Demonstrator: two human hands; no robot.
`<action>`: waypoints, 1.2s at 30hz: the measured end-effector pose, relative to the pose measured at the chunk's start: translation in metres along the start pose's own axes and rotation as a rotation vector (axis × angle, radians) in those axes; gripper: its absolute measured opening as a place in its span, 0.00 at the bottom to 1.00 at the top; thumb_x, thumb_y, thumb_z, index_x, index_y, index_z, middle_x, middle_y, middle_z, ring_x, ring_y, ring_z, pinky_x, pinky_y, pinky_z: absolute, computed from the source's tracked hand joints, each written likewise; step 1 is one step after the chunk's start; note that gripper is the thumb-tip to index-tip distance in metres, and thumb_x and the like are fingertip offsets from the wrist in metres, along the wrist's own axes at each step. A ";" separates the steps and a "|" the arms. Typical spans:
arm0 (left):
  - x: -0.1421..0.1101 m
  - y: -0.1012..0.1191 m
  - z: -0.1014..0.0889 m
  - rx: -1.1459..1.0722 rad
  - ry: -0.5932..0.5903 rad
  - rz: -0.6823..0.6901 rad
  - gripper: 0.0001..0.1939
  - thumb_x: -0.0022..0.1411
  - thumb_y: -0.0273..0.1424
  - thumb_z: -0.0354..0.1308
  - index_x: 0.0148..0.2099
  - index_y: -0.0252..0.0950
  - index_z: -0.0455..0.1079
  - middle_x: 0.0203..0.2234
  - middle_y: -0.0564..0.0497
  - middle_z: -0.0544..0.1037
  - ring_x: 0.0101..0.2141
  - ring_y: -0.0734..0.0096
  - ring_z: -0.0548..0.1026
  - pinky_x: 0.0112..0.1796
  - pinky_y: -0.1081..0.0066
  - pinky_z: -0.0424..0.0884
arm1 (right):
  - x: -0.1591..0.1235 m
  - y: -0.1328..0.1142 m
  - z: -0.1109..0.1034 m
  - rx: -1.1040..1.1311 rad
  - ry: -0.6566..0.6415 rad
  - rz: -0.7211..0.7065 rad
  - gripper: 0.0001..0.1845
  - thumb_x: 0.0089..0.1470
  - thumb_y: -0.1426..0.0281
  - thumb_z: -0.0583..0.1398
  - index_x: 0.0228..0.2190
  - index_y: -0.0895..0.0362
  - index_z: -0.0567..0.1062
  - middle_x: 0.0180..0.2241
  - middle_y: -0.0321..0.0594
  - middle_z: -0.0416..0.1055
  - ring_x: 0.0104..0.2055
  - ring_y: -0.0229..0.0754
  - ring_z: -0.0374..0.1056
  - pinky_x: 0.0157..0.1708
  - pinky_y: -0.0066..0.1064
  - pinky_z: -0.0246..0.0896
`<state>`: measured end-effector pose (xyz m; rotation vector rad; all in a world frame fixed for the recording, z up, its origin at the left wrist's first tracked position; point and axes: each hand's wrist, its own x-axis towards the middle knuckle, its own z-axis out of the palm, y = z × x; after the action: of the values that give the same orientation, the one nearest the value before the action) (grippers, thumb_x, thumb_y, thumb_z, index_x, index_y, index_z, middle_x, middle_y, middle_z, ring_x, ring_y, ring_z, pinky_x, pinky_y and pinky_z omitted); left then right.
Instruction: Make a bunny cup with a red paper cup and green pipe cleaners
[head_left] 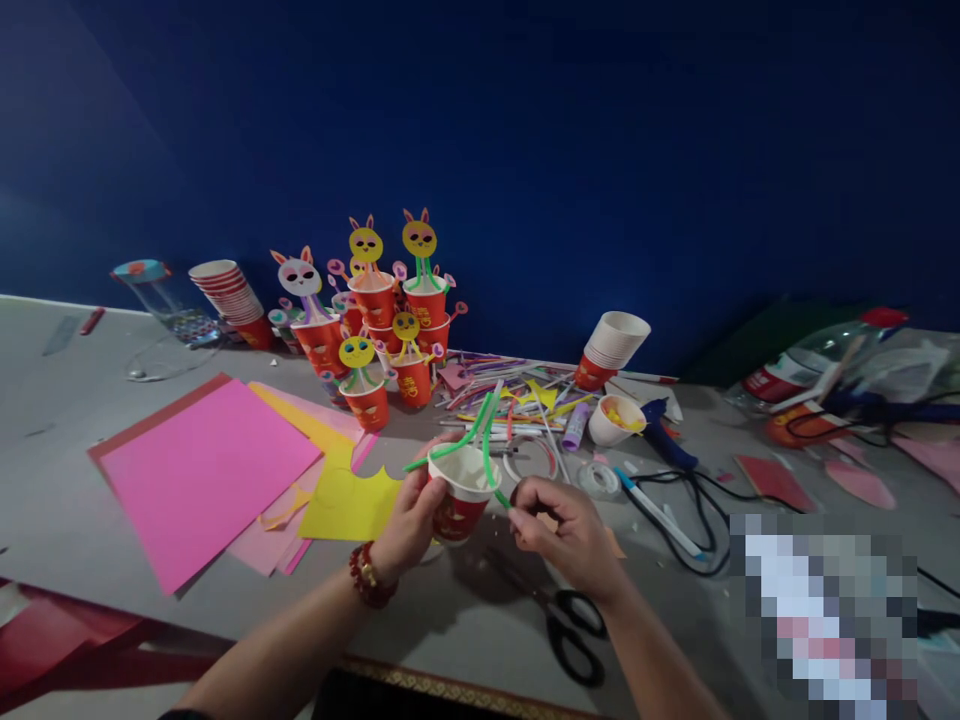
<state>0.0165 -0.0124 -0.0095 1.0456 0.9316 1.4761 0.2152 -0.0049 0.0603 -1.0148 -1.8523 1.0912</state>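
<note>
My left hand (415,515) is wrapped round a red and white paper cup (463,508), held upright above the table. Bright green straws or pipe cleaners (486,440) rise out of the cup, and one bends out over the rim on each side. Between thumb and forefinger, my right hand (564,530) pinches the tip of the green strip on the right side. Black-handled scissors (574,630) lie on the table below my right hand, partly in shadow.
Several finished cup figures with paper animal heads (366,245) stand at the back. Pink paper (210,475) and yellow paper (349,500) lie left. Stacked cups (613,345), a glue gun (667,435) with a black cord, and a plastic bottle (832,355) are right.
</note>
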 end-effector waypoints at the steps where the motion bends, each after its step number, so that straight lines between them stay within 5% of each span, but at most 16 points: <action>1: 0.001 0.001 0.000 -0.002 0.012 -0.004 0.25 0.65 0.42 0.54 0.63 0.42 0.65 0.57 0.47 0.73 0.58 0.56 0.68 0.58 0.61 0.64 | 0.000 0.001 0.000 0.009 -0.005 0.002 0.13 0.54 0.68 0.58 0.20 0.54 0.65 0.20 0.33 0.63 0.24 0.37 0.60 0.25 0.27 0.54; 12: -0.003 -0.009 -0.005 -0.071 -0.107 -0.049 0.28 0.64 0.46 0.54 0.63 0.42 0.64 0.59 0.46 0.71 0.60 0.56 0.67 0.60 0.59 0.62 | 0.001 0.001 0.003 0.009 0.026 -0.035 0.13 0.54 0.69 0.57 0.20 0.54 0.64 0.20 0.33 0.64 0.24 0.37 0.60 0.25 0.27 0.55; 28: -0.003 -0.008 -0.005 -0.014 -0.128 -0.029 0.30 0.64 0.47 0.53 0.65 0.42 0.63 0.59 0.46 0.71 0.61 0.53 0.65 0.60 0.58 0.62 | 0.000 0.000 0.000 0.034 0.022 -0.026 0.12 0.54 0.68 0.58 0.21 0.54 0.65 0.21 0.33 0.62 0.25 0.38 0.59 0.26 0.28 0.56; 36: -0.006 0.015 0.006 0.053 -0.402 0.005 0.41 0.56 0.47 0.65 0.67 0.40 0.57 0.63 0.40 0.65 0.60 0.47 0.65 0.59 0.56 0.61 | 0.001 0.011 -0.001 0.216 0.136 -0.007 0.14 0.55 0.58 0.64 0.40 0.53 0.75 0.45 0.45 0.73 0.45 0.48 0.70 0.45 0.37 0.68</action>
<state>0.0181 -0.0201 0.0053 1.3237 0.6828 1.1882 0.2186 -0.0006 0.0506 -0.9324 -1.5910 1.1604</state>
